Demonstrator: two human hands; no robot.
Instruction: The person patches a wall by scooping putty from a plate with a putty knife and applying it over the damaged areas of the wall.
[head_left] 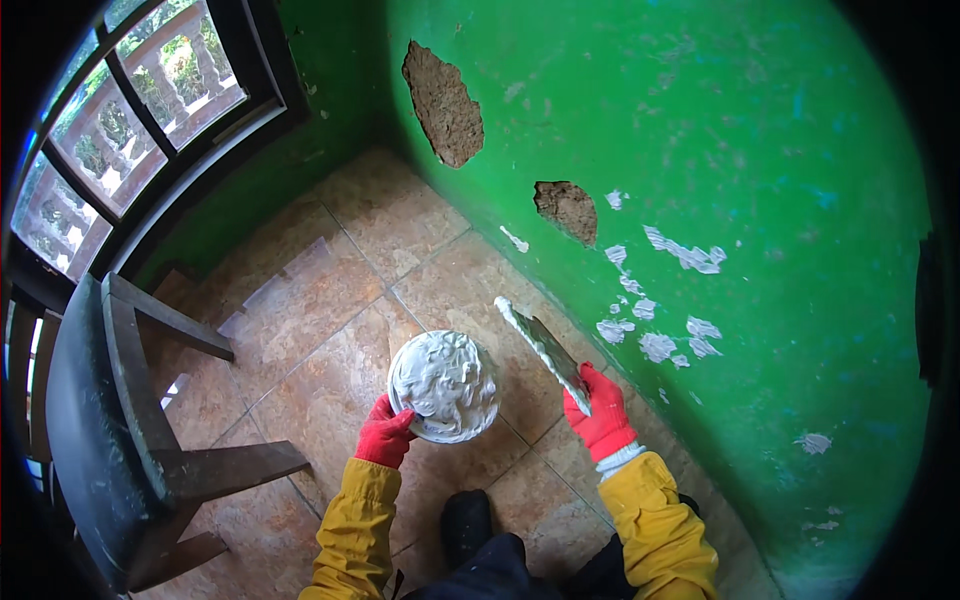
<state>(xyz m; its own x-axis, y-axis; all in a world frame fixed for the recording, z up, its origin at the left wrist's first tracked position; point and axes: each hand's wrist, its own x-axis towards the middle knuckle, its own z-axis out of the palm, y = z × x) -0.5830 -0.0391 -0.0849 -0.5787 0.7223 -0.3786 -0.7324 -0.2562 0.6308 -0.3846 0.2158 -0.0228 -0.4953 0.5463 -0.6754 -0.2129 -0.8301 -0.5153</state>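
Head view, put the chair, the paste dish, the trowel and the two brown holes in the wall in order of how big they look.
Largest to smallest:
1. Chair
2. Paste dish
3. Upper hole and trowel: too close to rank, with the trowel tilted
4. Lower hole

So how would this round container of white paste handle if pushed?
The round, pale-rimmed container is probably heavy for its size, with thick white paste spread across it. It may tip, since the red-gloved left hand holds one edge. The paste likely won't pour readily; its ridges hold shape.
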